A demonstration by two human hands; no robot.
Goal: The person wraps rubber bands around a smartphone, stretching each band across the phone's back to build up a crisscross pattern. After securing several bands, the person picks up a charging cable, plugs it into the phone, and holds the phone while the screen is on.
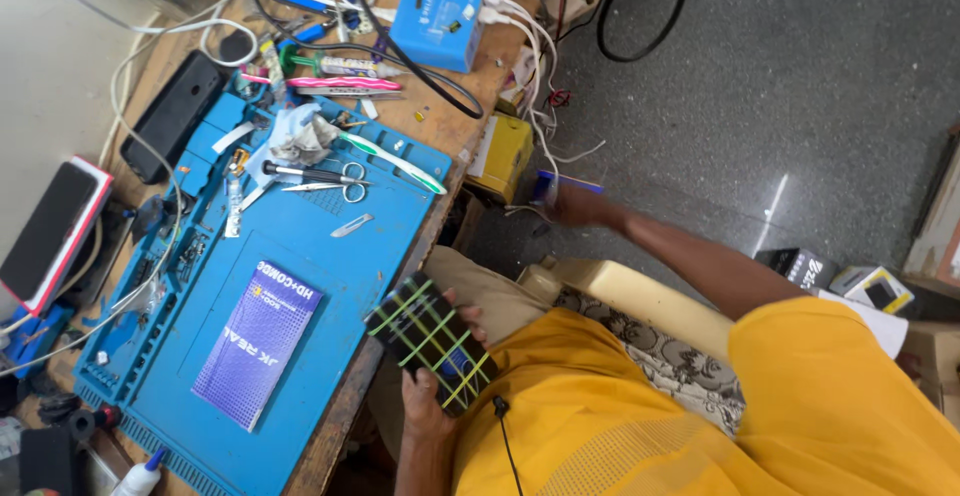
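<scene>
My left hand holds a black phone bound with crossed yellow-green rubber bands, just off the near edge of the wooden bench, over my lap. My right arm stretches out toward the floor beside the bench. My right hand is low by a yellow box and a small blue-purple item. Its fingers are partly hidden, so I cannot tell whether it grips anything.
A blue work mat covers the bench. On it lie a purple booklet, scissors, tweezers and crumpled tissue. Behind are a blue box, white cables, a black phone and a glue bottle. Small boxes sit on the grey floor.
</scene>
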